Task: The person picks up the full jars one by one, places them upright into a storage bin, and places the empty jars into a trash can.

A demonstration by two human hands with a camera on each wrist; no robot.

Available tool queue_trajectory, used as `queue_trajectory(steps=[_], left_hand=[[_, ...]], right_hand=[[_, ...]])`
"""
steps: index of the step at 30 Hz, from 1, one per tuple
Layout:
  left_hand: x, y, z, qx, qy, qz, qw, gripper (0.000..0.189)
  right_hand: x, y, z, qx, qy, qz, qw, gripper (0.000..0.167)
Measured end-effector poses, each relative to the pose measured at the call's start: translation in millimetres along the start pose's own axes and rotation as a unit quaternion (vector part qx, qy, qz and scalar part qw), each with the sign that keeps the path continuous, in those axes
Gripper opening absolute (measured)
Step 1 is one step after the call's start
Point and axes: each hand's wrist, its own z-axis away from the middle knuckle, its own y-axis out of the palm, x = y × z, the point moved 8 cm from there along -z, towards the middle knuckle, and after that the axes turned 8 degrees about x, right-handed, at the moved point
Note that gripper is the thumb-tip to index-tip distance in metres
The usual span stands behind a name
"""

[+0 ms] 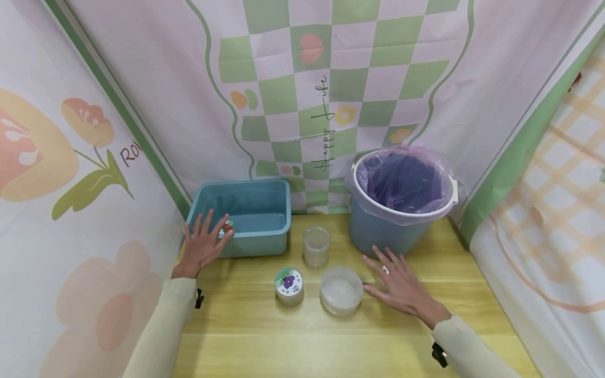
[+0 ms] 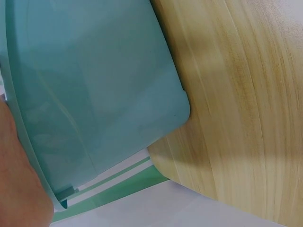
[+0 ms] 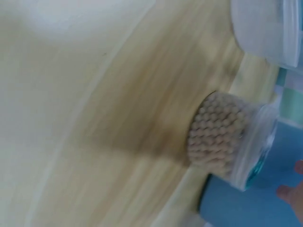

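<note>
Over the front left rim of a teal plastic bin (image 1: 250,245) is my left hand (image 1: 203,249), fingers spread. A small red, white and green item (image 1: 228,227) lies in the bin, partly hidden by that hand. In the left wrist view, part of the hand (image 2: 23,184) shows beside the bin's wall (image 2: 104,85). My right hand (image 1: 402,286), fingers extended, is just right of a round clear container (image 1: 341,294). A jar (image 1: 289,289) with a printed purple-and-green lid stands left of that container; in the right wrist view, a jar (image 3: 218,130) holds tightly packed pale round tips.
Behind the round container stands a clear jar (image 1: 316,247). A blue bucket (image 1: 385,231) lined with a purple bag (image 1: 402,178) is at the back right. Patterned cloth (image 1: 307,115) hangs behind and at both sides of the wooden table (image 1: 264,341).
</note>
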Motion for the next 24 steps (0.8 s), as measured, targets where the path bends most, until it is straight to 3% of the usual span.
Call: queue_trajectory(steps=[6, 14, 19, 24], left_hand=[[0.7, -0.1, 0.0, 0.002, -0.001, -0.001, 1.0000, 0.066], [2.3, 2.2, -0.7, 0.006, -0.002, -0.003, 1.0000, 0.069], [0.7, 1.3, 0.1, 0.005, 0.000, 0.000, 1.0000, 0.068], [-0.5, 0.5, 0.5, 0.003, 0.000, 0.000, 1.0000, 0.067]], right_hand=[[-16, 6, 9.8, -0.010, 0.013, 0.002, 0.9999, 0.079], [-33, 21, 21.2, 0.007, 0.033, 0.006, 0.9994, 0.082], [-40, 22, 28.5, -0.021, 0.028, 0.014, 0.9993, 0.082], [-49, 27, 34.8, -0.024, 0.039, 0.014, 0.9988, 0.082]])
